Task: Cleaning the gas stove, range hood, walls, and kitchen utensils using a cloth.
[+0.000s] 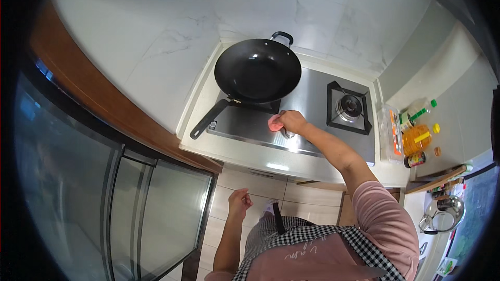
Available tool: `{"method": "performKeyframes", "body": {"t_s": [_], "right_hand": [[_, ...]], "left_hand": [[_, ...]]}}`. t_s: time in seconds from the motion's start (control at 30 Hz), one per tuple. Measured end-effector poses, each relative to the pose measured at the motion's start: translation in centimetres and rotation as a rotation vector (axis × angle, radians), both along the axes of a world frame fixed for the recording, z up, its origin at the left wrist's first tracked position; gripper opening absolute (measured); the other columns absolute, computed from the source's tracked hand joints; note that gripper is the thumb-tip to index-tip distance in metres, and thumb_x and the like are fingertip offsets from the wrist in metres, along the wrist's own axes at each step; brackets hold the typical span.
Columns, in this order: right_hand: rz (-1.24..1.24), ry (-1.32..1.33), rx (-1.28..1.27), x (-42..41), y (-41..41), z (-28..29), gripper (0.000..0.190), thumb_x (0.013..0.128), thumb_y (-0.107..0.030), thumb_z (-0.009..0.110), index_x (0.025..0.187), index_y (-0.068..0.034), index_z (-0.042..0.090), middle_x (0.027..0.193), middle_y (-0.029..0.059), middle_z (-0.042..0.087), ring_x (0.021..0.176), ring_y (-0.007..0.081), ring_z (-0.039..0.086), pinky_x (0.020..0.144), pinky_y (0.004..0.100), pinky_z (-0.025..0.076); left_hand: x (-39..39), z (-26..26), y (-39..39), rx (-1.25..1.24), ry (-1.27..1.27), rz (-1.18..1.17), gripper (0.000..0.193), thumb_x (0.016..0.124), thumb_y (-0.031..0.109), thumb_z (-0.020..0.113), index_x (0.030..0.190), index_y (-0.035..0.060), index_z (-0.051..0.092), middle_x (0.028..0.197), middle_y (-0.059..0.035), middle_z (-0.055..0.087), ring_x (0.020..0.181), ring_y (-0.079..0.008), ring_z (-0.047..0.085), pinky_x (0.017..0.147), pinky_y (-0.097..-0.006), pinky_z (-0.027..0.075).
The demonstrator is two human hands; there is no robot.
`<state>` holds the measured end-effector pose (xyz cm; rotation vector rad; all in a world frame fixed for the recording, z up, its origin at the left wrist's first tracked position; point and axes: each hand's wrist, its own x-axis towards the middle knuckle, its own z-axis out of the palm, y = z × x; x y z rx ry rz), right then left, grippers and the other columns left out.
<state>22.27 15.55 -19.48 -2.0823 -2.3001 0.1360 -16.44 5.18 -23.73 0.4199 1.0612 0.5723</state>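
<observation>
My right hand grips a pink cloth and presses it on the stainless steel gas cooktop, beside a control knob near the front edge. A black wok rests over the left burner, its long handle pointing to the front left and a small loop handle at the back. Below the counter front, my left hand hangs in the air with nothing in it, fingers loosely curled. The pan support of the left burner is mostly hidden under the wok.
The right burner has a square black pan support. Along the right wall stand a clear plastic box, a jug of yellow oil and several bottles. A glass sliding door is to my left. A steel kettle sits far right.
</observation>
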Motion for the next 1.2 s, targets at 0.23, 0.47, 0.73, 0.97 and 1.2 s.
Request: {"method": "performKeyframes", "body": {"t_s": [0.23,0.47,0.73,0.97,1.2], "right_hand": [[0.024,0.019,0.044,3.0,0.7,0.9,0.029,0.076,-0.017,0.070,0.102,-0.029,0.071,0.109,0.0101,0.061,0.095,0.0316,0.063,0.084,0.0388,0.053],[-0.331,0.073,0.107,4.2,1.9,2.2,0.045,0.076,-0.010,0.064,0.116,-0.031,0.066,0.115,0.0100,0.057,0.103,0.0315,0.061,0.085,0.0417,0.053],[0.170,-0.062,-0.066,6.8,-2.1,2.3,0.060,0.076,-0.007,0.062,0.129,-0.033,0.058,0.124,0.0043,0.056,0.104,0.0326,0.057,0.090,0.0377,0.050],[-0.042,0.141,0.206,4.3,-8.4,10.8,0.037,0.072,-0.003,0.062,0.103,-0.022,0.071,0.094,0.0071,0.063,0.088,0.0310,0.064,0.077,0.0400,0.052],[-0.207,0.301,0.261,-9.5,-10.7,1.2,0.034,0.086,-0.014,0.055,0.119,-0.017,0.061,0.120,0.0081,0.057,0.106,0.0314,0.056,0.086,0.0416,0.050]], "left_hand": [[-2.1,-1.2,-0.5,-0.061,0.047,0.080,0.018,0.090,0.009,0.053,0.105,-0.0005,0.058,0.072,-0.0060,0.052,0.058,-0.0151,0.051,0.055,-0.0330,0.050],[-2.7,-1.8,-3.2,-0.080,0.103,0.195,0.019,0.090,0.007,0.052,0.106,-0.0008,0.057,0.072,-0.0065,0.053,0.057,-0.0151,0.051,0.054,-0.0322,0.049],[-1.1,-0.3,-3.9,-0.059,0.032,0.172,0.018,0.090,0.010,0.055,0.105,0.0013,0.059,0.071,-0.0051,0.053,0.058,-0.0147,0.051,0.055,-0.0324,0.049],[-0.2,0.5,-2.8,-0.032,0.047,0.107,0.017,0.089,0.012,0.058,0.103,0.0025,0.060,0.071,-0.0047,0.053,0.058,-0.0143,0.052,0.055,-0.0321,0.050],[4.9,2.4,-1.9,0.009,-0.011,-0.125,0.015,0.090,0.012,0.057,0.102,0.0020,0.059,0.070,-0.0051,0.053,0.056,-0.0149,0.052,0.054,-0.0324,0.048]]}}
